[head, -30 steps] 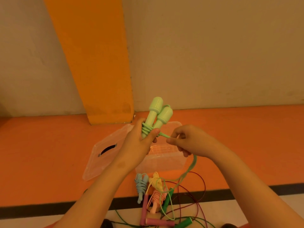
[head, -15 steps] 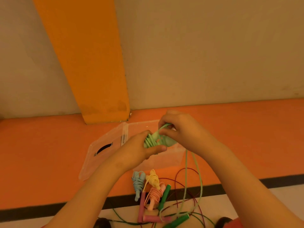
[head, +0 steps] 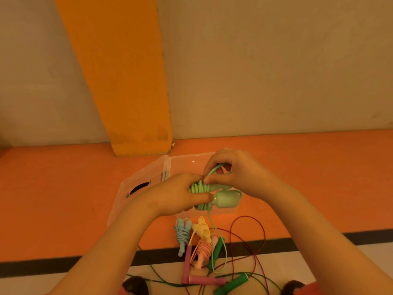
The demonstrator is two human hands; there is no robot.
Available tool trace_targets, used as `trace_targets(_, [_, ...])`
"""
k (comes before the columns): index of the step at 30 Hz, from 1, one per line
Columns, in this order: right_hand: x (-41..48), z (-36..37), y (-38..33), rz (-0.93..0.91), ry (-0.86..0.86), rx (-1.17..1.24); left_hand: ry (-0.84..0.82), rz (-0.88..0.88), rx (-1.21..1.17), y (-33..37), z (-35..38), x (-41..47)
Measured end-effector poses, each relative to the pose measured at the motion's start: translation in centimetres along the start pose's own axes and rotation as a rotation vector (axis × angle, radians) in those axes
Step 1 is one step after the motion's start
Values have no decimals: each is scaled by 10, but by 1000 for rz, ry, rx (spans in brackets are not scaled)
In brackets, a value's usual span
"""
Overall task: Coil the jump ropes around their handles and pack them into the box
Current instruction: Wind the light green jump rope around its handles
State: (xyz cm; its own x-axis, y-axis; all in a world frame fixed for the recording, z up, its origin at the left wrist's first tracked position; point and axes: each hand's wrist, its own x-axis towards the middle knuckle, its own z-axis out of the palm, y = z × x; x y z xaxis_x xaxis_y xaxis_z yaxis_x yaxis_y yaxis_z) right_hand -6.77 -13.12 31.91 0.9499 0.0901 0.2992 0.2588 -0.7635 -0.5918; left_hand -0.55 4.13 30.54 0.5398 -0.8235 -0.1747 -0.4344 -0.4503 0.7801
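My left hand (head: 176, 195) grips the two light green handles (head: 225, 199), which lie sideways with several turns of cord (head: 198, 187) wound round them. My right hand (head: 231, 169) pinches a loop of the same green cord just above the coil. The loose end of that cord (head: 221, 250) hangs down to the floor. Right behind my hands stands the clear plastic box (head: 187, 161), with its lid (head: 136, 192) leaning at its left.
On the floor below lie coiled blue (head: 182, 233), yellow (head: 202, 229) and pink (head: 202, 250) ropes. Loose dark red cord (head: 262, 237), pink handles (head: 204, 279) and dark green handles (head: 230, 284) are tangled beside them. An orange pillar (head: 127, 92) and the wall rise behind.
The green handles have tipped from upright to sideways and come lower. My right hand has carried the cord up and over them, adding turns to the coil.
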Motion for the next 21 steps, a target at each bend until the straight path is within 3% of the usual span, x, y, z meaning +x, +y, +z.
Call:
trace_targets(4, [-3,-6,-5,77,75,164,-1,43,-220,2,-7,-8])
trace_targets(10, [-9,-19,-2,112,32,773,134,154,-544,4,-13,-11])
trace_targets(15, [-11,-9,-7,117,-40,644,213,156,-637,4,-23,-10])
trace_targets(21, [-13,5,-14,124,-98,699,9,183,-639,10,-16,-8])
